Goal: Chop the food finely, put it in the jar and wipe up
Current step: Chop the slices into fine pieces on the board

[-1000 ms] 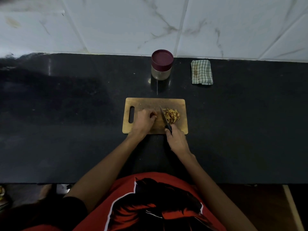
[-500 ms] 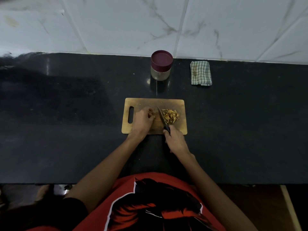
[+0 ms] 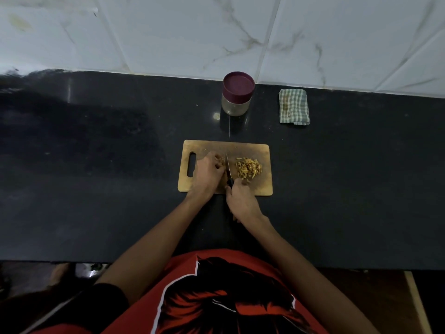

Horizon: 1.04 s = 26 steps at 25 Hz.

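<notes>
- I see the rectangular wooden chopping board (image 3: 262, 150) lying flat on the black stone counter (image 3: 96, 177), its slot handle to the left.
- My right hand (image 3: 242, 202) is wrapped round the black handle of the kitchen knife (image 3: 228, 171); the thin blade runs away from me across the middle of the board.
- My left hand (image 3: 208, 173) rests on the board just left of the blade, fingers curled down over a small bit of food (image 3: 219, 160) that shows only at the fingertips; I cannot make out what shape that piece has.
- The pile of yellow-brown chopped strips (image 3: 248, 167) lies on the right half of the board, just right of the blade and apart from it.
- The glass jar with the maroon lid (image 3: 238, 96) stands upright behind the board, near the tiled wall (image 3: 216, 32), lid on.
- The folded green-and-white checked cloth (image 3: 293, 106) lies on the counter to the right of the jar, well apart from the board.
- A red printed shirt (image 3: 216, 297) fills the bottom of the view.
</notes>
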### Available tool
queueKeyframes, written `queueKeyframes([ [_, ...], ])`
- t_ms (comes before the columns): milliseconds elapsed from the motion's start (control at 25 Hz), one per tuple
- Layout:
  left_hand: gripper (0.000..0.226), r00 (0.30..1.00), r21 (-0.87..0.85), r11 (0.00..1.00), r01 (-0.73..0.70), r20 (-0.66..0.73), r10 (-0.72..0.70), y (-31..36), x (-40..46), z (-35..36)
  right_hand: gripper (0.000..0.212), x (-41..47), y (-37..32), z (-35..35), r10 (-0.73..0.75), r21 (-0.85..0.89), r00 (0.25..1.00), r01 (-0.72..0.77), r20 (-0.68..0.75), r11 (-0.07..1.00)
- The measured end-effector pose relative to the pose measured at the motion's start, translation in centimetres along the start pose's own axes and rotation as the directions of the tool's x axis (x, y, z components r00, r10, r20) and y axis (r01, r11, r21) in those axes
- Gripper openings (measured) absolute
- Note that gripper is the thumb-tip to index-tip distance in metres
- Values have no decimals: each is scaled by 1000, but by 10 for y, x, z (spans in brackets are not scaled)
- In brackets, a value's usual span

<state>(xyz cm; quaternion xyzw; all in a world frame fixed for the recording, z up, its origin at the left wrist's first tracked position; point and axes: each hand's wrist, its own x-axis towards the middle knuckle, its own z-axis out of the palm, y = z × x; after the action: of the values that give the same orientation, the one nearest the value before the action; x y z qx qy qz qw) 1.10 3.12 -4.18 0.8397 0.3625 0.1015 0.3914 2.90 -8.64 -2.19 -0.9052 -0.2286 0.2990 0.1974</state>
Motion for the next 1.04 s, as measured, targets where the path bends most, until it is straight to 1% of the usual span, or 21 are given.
queueKeyframes([
  [240,14,1000,-9,1000,13,-4,-13,2,-2,0,26,0,-7,2,36,-167,999,-30,29,985],
  [360,15,1000,6,1000,13,4,-13,3,-3,-2,25,-5,-9,2,48,-207,998,-39,41,978],
  [480,16,1000,-1,1000,20,7,-20,4,-3,-3,23,-16,-3,5,61,-193,996,-47,69,980],
  [640,15,1000,-1,1000,17,17,-17,4,-4,-3,27,-31,7,9,71,-152,994,-57,87,987],
  [880,14,1000,23,1000,17,-3,-17,1,-2,-1,29,-25,8,3,125,-76,992,-122,29,990],
  [1040,15,1000,-5,1000,-1,16,1,-1,0,-2,29,-25,10,-1,141,-41,989,-140,47,989],
])
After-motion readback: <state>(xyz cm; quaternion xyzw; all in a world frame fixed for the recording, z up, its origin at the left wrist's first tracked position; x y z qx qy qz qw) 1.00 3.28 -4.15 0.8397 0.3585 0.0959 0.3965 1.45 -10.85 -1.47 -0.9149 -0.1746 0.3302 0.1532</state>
